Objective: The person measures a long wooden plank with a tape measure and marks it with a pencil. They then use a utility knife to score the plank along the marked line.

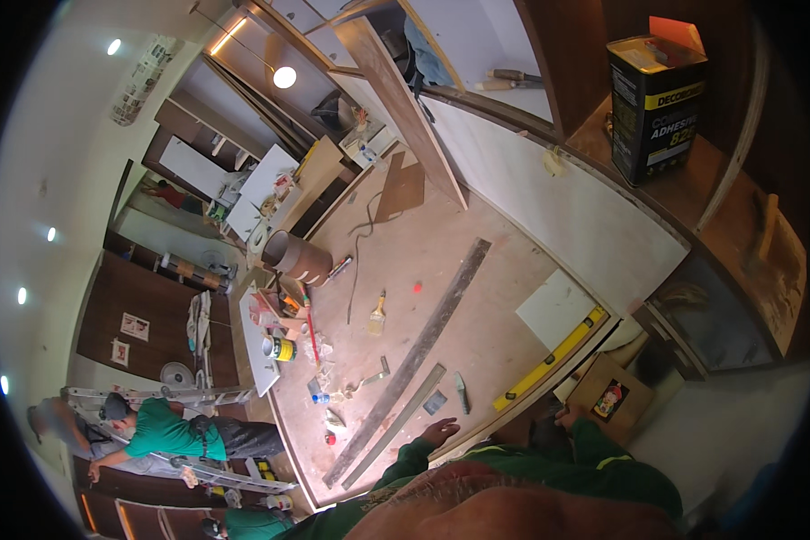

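My left hand (439, 432) is at the near edge of the worktable (396, 243), fingers stretched out, holding nothing visible. Closest to it are a small grey flat piece (435, 402), a knife-like tool (462, 393) and a narrow grey strip (394, 427). Farther to the right, my right hand (569, 416) is off the table edge with its fingers curled, beside a brown board (606, 387) bearing a colourful picture. What those fingers hold, if anything, is too small to make out. A yellow spirit level (549, 358) lies along the table's right edge.
A long dark strip (409, 360) crosses the table; a paintbrush (378, 312) and brown cylinder (297, 258) lie beyond. A black adhesive tin (657, 108) stands on a shelf at right. Panels lean at the back. Co-workers (175, 430) are at left by a ladder (216, 472).
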Motion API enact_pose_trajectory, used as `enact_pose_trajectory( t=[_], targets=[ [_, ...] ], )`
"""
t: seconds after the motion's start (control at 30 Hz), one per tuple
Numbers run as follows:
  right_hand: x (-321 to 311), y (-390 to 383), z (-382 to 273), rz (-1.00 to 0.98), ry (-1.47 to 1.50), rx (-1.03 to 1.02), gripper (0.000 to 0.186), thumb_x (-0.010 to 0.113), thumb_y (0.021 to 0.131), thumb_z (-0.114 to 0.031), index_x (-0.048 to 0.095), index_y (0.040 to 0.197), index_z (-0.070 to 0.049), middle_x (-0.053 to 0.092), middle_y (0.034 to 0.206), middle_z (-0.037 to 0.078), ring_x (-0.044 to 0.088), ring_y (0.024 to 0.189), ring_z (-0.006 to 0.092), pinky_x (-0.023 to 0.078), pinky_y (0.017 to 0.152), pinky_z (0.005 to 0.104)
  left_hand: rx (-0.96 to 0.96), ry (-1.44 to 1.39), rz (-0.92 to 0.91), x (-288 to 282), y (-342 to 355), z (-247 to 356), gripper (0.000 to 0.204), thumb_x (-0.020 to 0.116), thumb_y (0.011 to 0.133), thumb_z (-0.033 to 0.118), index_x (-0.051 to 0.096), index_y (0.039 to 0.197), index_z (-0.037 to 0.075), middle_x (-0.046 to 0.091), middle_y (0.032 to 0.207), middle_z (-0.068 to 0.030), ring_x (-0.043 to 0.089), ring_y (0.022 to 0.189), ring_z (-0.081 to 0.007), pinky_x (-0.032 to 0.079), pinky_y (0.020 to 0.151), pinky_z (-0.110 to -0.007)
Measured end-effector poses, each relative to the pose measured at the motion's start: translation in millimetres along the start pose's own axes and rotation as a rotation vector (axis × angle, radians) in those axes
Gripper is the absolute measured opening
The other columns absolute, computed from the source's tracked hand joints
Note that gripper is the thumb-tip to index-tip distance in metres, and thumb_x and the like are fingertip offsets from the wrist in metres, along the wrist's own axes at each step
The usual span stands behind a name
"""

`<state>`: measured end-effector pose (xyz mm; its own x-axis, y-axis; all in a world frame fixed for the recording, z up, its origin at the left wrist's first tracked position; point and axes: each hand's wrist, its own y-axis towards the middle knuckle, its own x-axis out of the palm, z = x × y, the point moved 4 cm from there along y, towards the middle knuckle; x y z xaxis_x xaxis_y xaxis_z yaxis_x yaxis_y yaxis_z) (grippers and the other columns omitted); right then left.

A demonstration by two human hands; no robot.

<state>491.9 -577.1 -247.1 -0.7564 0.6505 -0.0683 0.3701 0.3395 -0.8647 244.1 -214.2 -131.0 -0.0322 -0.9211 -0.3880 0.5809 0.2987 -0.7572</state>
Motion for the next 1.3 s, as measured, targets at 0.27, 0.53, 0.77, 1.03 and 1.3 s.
enact_pose_trajectory(
  t=[0.27, 0.53, 0.77, 1.03, 1.3],
  targets=[
    [-2, 18, 18, -0.025, -0.038, -0.094, 0.071, 0.074, 0.076, 0.003, 0.051, 0.143, 0.000, 0.069, 0.111, 0.012, 0.066, 0.103, 0.0262, 0.055, 0.086, 0.0390, 0.042, 0.101, -0.108, 59, 4, 41, 0.065, 0.067, 0.098, 0.049, 0.055, 0.147, 0.008, 0.069, 0.133, -0.0169, 0.066, 0.122, -0.0299, 0.050, 0.106, -0.040],
    [2, 53, 43, -0.052, -0.158, -0.157, 0.069, 0.069, 0.079, 0.004, 0.050, 0.145, 0.003, 0.067, 0.108, 0.013, 0.065, 0.093, 0.0257, 0.057, 0.077, 0.0378, -0.060, 0.276, -0.205, 74, 2, 34, 0.059, 0.067, 0.100, 0.043, 0.055, 0.148, 0.011, 0.066, 0.137, -0.0172, 0.066, 0.121, -0.0302, 0.051, 0.107, -0.040],
    [5, 64, 53, -0.003, -0.086, -0.140, 0.057, 0.064, 0.080, -0.001, 0.057, 0.136, 0.003, 0.067, 0.107, 0.012, 0.065, 0.093, 0.0251, 0.055, 0.077, 0.0382, -0.054, 0.275, -0.181, 72, 12, 47, 0.061, 0.068, 0.098, 0.046, 0.056, 0.148, 0.012, 0.067, 0.136, -0.0141, 0.067, 0.119, -0.0283, 0.051, 0.106, -0.040],
    [14, 71, 60, 0.039, -0.154, -0.288, 0.043, 0.063, 0.083, -0.006, 0.063, 0.125, 0.002, 0.068, 0.099, 0.014, 0.065, 0.085, 0.0263, 0.054, 0.075, 0.0420, -0.016, 0.183, -0.266, 102, 28, 63, 0.069, 0.068, 0.097, 0.051, 0.054, 0.149, 0.007, 0.067, 0.136, -0.0159, 0.063, 0.126, -0.0302, 0.049, 0.108, -0.041],
    [-20, 52, 32, 0.101, -0.390, -0.253, 0.034, 0.067, 0.080, -0.010, 0.064, 0.113, 0.000, 0.068, 0.100, 0.018, 0.066, 0.095, 0.0314, 0.052, 0.086, 0.0424, -0.070, 0.175, -0.327, 120, 44, 63, 0.071, 0.068, 0.097, 0.053, 0.054, 0.149, 0.008, 0.061, 0.145, -0.0185, 0.058, 0.133, -0.0332, 0.043, 0.114, -0.042]
  ],
)
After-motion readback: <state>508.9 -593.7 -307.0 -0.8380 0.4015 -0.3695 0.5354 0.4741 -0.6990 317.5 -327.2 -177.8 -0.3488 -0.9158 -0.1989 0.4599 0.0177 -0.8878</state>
